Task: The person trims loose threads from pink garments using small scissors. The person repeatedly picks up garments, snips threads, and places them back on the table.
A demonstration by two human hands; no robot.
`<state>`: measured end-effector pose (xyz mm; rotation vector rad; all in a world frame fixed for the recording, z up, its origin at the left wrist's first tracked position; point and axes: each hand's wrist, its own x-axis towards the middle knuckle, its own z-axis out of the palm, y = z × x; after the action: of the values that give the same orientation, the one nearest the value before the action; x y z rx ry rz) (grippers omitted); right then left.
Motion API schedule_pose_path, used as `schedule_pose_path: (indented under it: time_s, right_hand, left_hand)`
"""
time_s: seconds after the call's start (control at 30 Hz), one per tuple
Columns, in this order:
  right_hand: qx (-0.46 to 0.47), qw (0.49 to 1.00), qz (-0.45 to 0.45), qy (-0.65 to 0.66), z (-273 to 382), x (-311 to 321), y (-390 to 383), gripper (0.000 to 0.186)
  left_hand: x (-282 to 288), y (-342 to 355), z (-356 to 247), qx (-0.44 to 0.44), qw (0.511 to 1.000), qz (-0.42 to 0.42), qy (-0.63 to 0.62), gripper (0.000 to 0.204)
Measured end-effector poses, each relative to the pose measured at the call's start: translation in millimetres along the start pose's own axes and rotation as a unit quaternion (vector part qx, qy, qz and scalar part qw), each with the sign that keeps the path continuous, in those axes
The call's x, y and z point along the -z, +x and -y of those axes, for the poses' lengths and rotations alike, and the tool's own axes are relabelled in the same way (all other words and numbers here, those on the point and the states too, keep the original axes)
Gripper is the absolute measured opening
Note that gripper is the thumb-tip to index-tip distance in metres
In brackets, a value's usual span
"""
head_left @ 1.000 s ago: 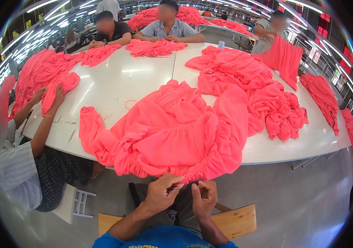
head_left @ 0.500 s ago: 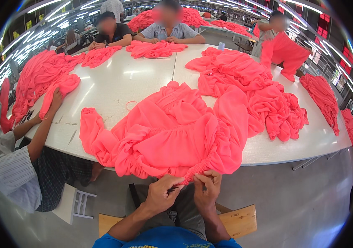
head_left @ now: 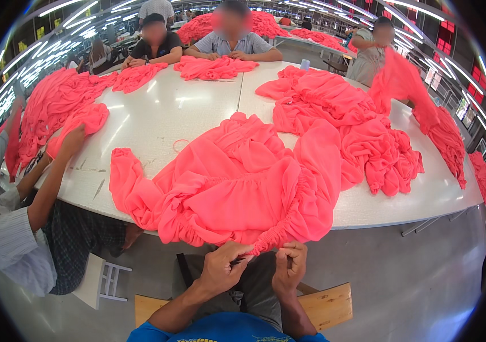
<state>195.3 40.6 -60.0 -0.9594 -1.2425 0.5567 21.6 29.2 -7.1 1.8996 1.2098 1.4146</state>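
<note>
A coral-pink garment with gathered seams lies spread over the near table edge. At its nearest gathered edge, my left hand is closed on the fabric. A small dark object shows between the fingers of that hand; its kind is hard to make out. To the right, just off the cloth, my right hand has its fingertips pinched together. Anything they hold is too small to see.
The white table carries a pink garment heap at right and another pile at left. Co-workers sit at left and across; one stands at far right handling pink cloth. A white stool stands at lower left.
My right hand has drawn back to the right and slightly down, off the gathered edge. My left hand stays put. The far-right co-worker's cloth has swung up and right.
</note>
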Motion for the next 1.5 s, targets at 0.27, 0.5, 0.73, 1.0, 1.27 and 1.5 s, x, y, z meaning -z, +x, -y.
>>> schedule_pose_path:
  time_s: [0.27, 0.5, 0.73, 1.0, 1.27, 1.5]
  right_hand:
    - [0.077, 0.995, 0.064, 0.026, 6, 14, 1, 0.006]
    - [-0.135, 0.988, 0.056, 0.052, 8, 2, 0, 0.012]
    - [-0.095, 0.991, 0.04, 0.09, 8, -2, -1, 0.015]
    - [0.093, 0.98, 0.045, -0.168, 31, 0, 72, 0.031]
    - [0.023, 0.959, 0.048, -0.279, 18, -9, 94, 0.058]
    - [-0.086, 0.991, 0.039, -0.094, 19, -5, 81, 0.055]
  left_hand:
    - [1, 0, 1, -0.01, 1.0, -0.003, -0.002, 0.027]
    - [0, 0, -2, -0.002, 1.0, -0.002, 0.0, 0.024]
    - [-1, -6, 0, 0.012, 1.0, 0.001, -0.012, 0.02]
    - [-3, -10, 4, 0.011, 1.0, 0.002, -0.024, 0.019]
    - [-1, -13, 10, -0.007, 1.0, -0.004, -0.012, 0.019]
    - [1, -11, 4, 0.001, 0.999, -0.019, -0.033, 0.017]
